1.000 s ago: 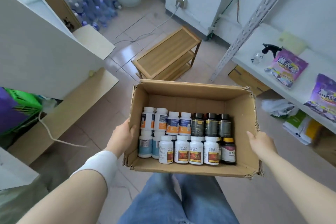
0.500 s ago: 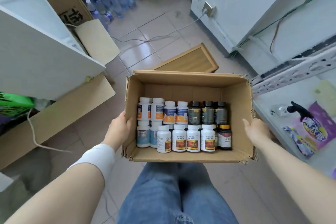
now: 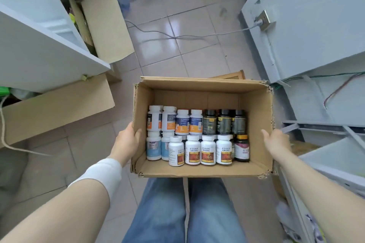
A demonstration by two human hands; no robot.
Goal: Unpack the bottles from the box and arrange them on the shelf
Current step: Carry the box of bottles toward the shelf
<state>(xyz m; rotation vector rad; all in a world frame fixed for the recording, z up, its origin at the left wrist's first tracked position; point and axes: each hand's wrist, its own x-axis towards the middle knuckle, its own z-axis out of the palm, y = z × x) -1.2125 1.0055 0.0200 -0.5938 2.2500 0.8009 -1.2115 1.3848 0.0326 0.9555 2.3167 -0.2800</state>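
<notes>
The ragged-rimmed cardboard box (image 3: 197, 170) holds upright bottles (image 3: 192, 150), mostly white, some dark toward 1 o'clock. The left hand (image 3: 126, 142) grips its 9 o'clock wall, the right hand (image 3: 276, 144) its 3 o'clock wall.

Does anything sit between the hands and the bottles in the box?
No. The box is open-topped and the bottles stand exposed. The left hand and right hand each grip a side wall.

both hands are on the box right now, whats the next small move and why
Probably set the box down by the shelf on the right. The left hand and the right hand both grip its side walls, so neither is free to lift out the bottles standing inside it.
</notes>
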